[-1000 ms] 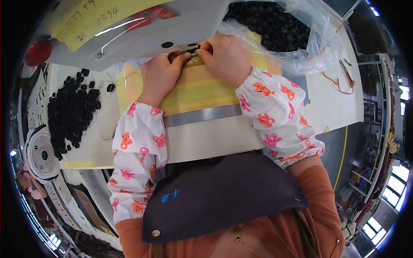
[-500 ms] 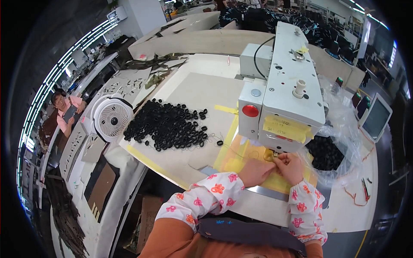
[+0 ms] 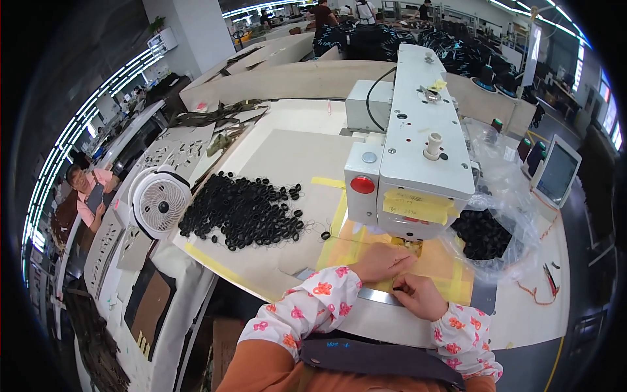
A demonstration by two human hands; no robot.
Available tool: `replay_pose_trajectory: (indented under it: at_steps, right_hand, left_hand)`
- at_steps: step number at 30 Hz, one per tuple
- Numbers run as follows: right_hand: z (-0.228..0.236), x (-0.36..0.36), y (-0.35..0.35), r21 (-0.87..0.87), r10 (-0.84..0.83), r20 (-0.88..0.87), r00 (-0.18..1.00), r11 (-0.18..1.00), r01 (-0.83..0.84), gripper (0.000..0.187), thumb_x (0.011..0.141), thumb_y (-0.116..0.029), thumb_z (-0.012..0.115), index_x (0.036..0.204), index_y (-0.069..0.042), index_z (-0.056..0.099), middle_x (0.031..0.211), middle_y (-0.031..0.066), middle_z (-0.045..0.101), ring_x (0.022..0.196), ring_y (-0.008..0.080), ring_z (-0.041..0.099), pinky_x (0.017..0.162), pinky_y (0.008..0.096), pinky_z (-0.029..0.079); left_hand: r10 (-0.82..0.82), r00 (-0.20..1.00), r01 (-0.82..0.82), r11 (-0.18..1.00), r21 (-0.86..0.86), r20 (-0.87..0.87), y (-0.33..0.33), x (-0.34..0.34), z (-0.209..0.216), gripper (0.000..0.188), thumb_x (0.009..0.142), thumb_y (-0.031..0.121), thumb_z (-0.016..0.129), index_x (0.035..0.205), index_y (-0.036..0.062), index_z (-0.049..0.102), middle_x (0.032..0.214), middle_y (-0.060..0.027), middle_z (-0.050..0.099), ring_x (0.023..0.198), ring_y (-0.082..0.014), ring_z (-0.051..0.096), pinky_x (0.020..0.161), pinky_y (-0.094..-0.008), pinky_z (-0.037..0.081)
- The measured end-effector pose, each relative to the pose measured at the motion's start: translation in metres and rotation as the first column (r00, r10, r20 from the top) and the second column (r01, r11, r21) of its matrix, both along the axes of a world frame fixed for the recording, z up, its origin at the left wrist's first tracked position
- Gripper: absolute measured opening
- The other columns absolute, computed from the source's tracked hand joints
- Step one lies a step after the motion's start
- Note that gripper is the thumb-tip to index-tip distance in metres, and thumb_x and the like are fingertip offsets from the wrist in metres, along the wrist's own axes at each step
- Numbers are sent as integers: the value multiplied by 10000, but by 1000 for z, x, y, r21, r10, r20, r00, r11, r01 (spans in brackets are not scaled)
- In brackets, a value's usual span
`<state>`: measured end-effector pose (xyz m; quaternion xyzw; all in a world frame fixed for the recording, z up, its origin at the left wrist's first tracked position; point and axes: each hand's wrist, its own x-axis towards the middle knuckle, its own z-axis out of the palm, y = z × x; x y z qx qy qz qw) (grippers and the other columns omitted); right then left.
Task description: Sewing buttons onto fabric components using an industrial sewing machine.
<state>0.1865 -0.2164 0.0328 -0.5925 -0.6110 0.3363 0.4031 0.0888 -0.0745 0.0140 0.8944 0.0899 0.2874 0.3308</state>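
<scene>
A white sewing machine (image 3: 428, 170) stands in front of me, its needle area over a yellow-taped work plate (image 3: 353, 248). My left hand (image 3: 382, 262) is just below the machine head, fingers drawn together and pointing right; whatever they hold is hidden. Nearer to me, my right hand (image 3: 420, 296) pinches a small black piece (image 3: 397, 288), its shape mostly covered by the fingers. On the table to the left lies a heap of small black loops (image 3: 238, 212) with loose threads. One single black loop (image 3: 326, 236) lies apart, near the tape, with a thread running toward the machine.
A clear plastic bag (image 3: 522, 245) holding more black loops (image 3: 482, 232) sits right of the machine. Beyond it are a screen (image 3: 556, 171) and red-handled snips (image 3: 550, 279). A white fan (image 3: 160, 202) stands left of the heap. A person in pink (image 3: 91, 193) is at the far left.
My right hand has drawn back from the needle area toward me, now with a small black piece in its fingers. The left hand stays near the machine head. The whole view has shifted slightly.
</scene>
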Motion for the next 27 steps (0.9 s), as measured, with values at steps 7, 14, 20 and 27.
replay_pose_trajectory:
  at_steps: [7, 14, 20, 27]
  right_hand:
    - [-1, 47, 32, -187, -182, -326, 928, 974, 125, 148, 791, -21, 564, 931, 10, 531, 708, 34, 558, 593, 94, 538, 540, 212, 447]
    - [-16, 46, 35, -270, -182, -423, 888, 960, 68, 157, 820, -38, 542, 955, -14, 466, 713, 23, 532, 594, 94, 549, 526, 213, 464]
    - [-16, 48, 42, -301, -173, -398, 901, 952, 50, 115, 831, -72, 542, 895, -20, 463, 682, 26, 538, 549, 75, 540, 476, 197, 445]
    - [-21, 41, 45, 36, -365, -132, 921, 927, 373, 110, 763, -58, 599, 791, 12, 519, 669, 78, 550, 555, 173, 550, 498, 274, 439]
  left_hand:
    - [224, 968, -216, 974, 73, -115, 6, -8, 2, 164, 779, 223, 563, 787, 63, 598, 670, -114, 581, 634, -302, 561, 581, -373, 431]
    - [87, 985, -97, 993, -61, -147, 0, -11, -7, 216, 754, 238, 587, 953, 163, 627, 672, -92, 596, 625, -267, 574, 571, -362, 442]
    - [115, 972, -151, 974, -171, -204, 3, -10, 2, 207, 728, 190, 628, 925, 126, 642, 649, -88, 590, 557, -193, 561, 530, -290, 430]
    - [199, 957, -217, 974, -64, -213, 12, 2, -2, 152, 750, 229, 604, 838, 112, 649, 630, -86, 603, 550, -238, 579, 508, -324, 430]
